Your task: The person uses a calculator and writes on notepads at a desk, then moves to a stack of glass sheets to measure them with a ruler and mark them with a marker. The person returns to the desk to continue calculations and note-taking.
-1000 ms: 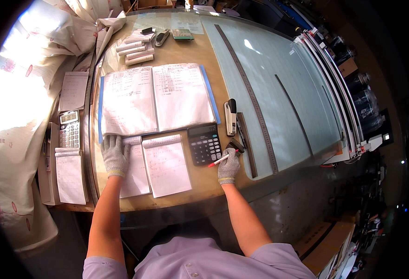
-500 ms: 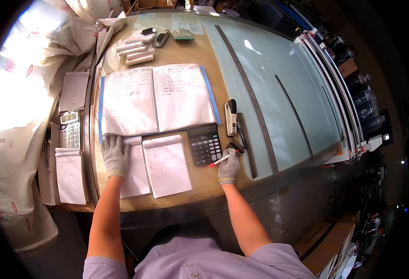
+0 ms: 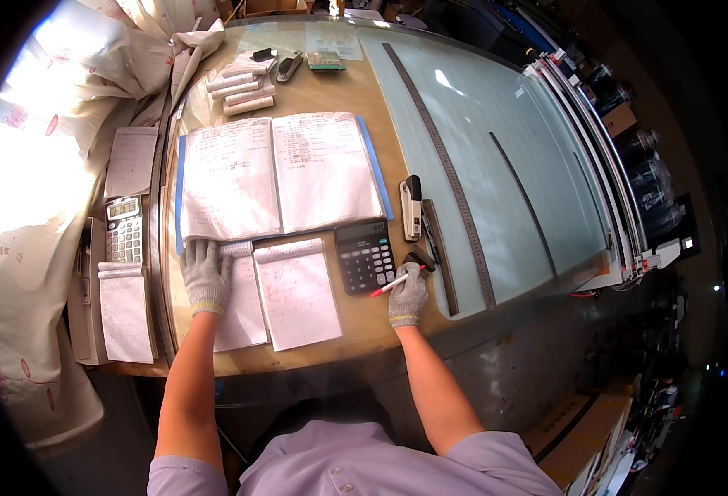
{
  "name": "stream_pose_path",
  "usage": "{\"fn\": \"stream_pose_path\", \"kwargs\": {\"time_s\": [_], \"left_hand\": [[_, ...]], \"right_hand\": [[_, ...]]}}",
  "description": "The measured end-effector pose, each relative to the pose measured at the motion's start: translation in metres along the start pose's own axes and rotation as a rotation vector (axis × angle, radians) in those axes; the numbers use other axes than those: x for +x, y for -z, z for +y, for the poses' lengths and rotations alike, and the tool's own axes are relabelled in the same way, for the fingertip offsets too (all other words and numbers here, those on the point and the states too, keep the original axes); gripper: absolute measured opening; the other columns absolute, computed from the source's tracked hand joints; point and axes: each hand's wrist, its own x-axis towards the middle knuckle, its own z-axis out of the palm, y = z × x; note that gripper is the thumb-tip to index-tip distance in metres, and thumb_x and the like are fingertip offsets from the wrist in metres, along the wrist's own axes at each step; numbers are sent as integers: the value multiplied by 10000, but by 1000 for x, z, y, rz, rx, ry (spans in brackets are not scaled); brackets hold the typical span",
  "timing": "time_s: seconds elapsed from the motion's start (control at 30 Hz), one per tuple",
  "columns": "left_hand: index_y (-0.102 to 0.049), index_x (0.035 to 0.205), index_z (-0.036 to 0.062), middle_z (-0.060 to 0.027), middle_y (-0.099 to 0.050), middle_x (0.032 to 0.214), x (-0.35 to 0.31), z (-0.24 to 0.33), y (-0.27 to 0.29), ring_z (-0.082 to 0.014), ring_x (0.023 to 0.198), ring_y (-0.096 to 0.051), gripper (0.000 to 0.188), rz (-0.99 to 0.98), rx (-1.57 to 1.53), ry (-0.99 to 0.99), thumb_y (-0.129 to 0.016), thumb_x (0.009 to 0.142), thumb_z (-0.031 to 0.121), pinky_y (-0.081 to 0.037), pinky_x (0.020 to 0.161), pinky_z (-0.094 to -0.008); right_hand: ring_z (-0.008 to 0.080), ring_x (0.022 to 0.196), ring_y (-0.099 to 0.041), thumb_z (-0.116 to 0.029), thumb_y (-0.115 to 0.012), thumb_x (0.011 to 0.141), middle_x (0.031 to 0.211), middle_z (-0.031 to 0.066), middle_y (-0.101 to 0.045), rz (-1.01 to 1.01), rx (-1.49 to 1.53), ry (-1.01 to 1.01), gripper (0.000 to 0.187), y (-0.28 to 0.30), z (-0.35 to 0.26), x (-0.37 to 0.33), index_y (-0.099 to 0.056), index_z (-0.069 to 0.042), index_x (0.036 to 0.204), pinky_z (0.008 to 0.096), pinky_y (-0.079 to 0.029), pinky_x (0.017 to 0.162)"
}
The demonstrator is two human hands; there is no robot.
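An open ledger (image 3: pixel 231 186) with blue cover edges lies on the brown worktop (image 3: pixel 360 93), left of centre in the frame, its pages covered in handwriting toward the top and mostly bare lower down. The left hand (image 3: pixel 206 281), in a grey knitted glove, rests flat with its fingers straight and slightly apart, their tips at the lower left edge of the ledger; whether they go under the pages cannot be told. Its side touches a notepad (image 3: pixel 245 310), and a second notepad (image 3: pixel 298 302) lies just right of that one, below the ledger. Near the middle of the frame, the right hand (image 3: pixel 408 299), gloved alike, has its fingers closed round a white pen (image 3: pixel 394 284) with red ends, one end slanting to the lower left near the bottom right corner of a dark calculator (image 3: pixel 365 259). Above this hand sit a small dark block (image 3: pixel 419 257) and, higher, a black-and-white stapler (image 3: pixel 411 213), with a dark strip (image 3: pixel 441 269) to their right. A long ruler (image 3: pixel 444 157) crosses the pale glassy sheet (image 3: pixel 521 165) at the upper right. A silver calculator (image 3: pixel 124 231) sits at the left, near a curtain (image 3: pixel 29 331), and folded pads (image 3: pixel 242 88) are stacked at the upper left.
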Motion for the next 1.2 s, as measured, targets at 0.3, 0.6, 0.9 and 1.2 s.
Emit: {"fn": "stream_pose_path", "kwargs": {"time_s": [0.3,0.6,0.9,1.2], "left_hand": [[-611,1276,-14,-220,-532,1416,-1,-3,-5,-441,1397,-390,483,26,-4,-8,-633,934,326,-264,1187,-550],[-608,1274,-10,-214,-538,1410,0,-1,-3,-436,1397,-392,479,28,-7,-13,-638,931,322,-269,1181,-550],[-605,1281,-10,-214,-522,1430,0,0,0,-435,1401,-389,478,7,3,5,-632,936,320,-262,1186,-549],[-606,1300,-18,-219,-514,1443,-4,-13,-12,-422,1418,-372,557,-5,-33,-3,-624,940,407,-253,1198,-533]], "right_hand": [[430,821,-650,-184,-630,976,843,191,-663,9,-16,18,103,-2,2,1,-610,-105,1039,512,-499,703],[425,807,-646,-171,-636,970,837,191,-659,15,0,39,98,-3,3,0,-605,-93,1021,510,-497,698],[419,815,-648,-205,-619,967,813,186,-658,8,-12,27,110,-3,2,1,-609,-104,1010,516,-492,709],[420,808,-642,-215,-620,975,821,191,-655,-6,-23,18,122,-2,1,0,-612,-107,1031,525,-480,701]]}}
